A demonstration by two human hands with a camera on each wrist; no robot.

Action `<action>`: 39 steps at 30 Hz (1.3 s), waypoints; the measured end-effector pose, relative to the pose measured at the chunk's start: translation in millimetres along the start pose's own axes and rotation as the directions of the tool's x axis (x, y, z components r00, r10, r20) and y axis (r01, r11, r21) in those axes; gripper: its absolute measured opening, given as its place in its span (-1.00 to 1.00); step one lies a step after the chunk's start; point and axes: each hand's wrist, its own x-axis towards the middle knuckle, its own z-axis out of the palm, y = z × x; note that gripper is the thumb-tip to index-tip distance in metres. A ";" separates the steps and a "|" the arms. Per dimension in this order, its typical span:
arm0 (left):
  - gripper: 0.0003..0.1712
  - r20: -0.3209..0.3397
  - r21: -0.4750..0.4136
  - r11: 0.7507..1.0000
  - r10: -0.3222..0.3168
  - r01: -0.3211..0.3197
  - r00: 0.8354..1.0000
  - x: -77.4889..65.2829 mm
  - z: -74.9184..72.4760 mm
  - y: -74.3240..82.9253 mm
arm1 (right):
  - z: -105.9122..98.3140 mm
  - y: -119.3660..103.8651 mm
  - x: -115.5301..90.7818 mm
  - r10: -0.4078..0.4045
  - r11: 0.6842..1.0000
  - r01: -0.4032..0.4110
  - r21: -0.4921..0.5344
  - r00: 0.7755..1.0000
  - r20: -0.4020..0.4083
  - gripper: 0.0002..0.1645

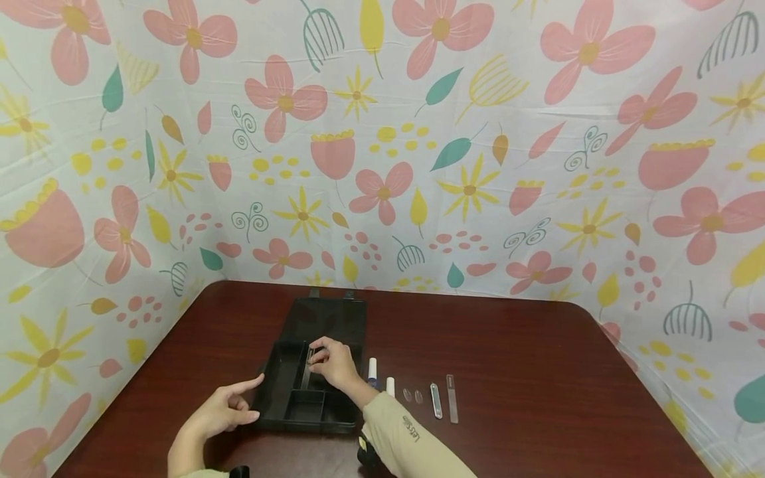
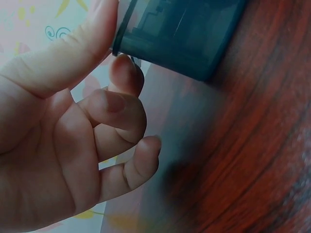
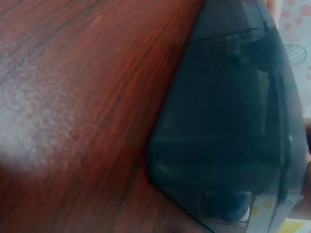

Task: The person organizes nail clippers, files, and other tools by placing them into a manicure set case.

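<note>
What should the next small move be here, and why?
Perhaps set the slim item down inside the black box, though it may be coming out: the right hand pinches it within the open box, and the left hand touches the box's left side.

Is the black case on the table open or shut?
Open: the black case has its lid folded back beyond it, leaving the compartments uncovered.

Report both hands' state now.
Left hand: open, at the black case's left side.
Right hand: closed, pinching a slim item; can't tell exactly what.
</note>
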 end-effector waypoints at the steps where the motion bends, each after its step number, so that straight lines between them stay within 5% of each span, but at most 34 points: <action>1: -0.13 0.000 -0.001 1.000 0.000 0.000 1.000 -0.2 0.1 0.3 | 0.1 0.9 -0.2 -0.019 0.999 0.019 -0.041 1.000 -0.004 -0.64; 7: -0.13 0.001 -0.007 1.000 -0.003 0.003 1.000 0.6 -0.5 -0.2 | -2.7 5.8 -1.2 -0.097 0.968 0.095 -0.234 0.995 0.000 -0.60; 21: -0.11 0.000 -0.004 1.000 -0.004 0.004 1.000 1.1 -1.0 -0.7 | -5.8 5.1 -2.2 -0.090 0.933 0.098 -0.347 0.995 0.039 -0.54; 39: -0.13 0.006 -0.006 1.000 -0.008 0.008 1.000 0.4 0.2 -0.1 | -18.8 8.3 -8.4 -0.093 0.970 0.105 -0.217 0.994 0.062 -0.47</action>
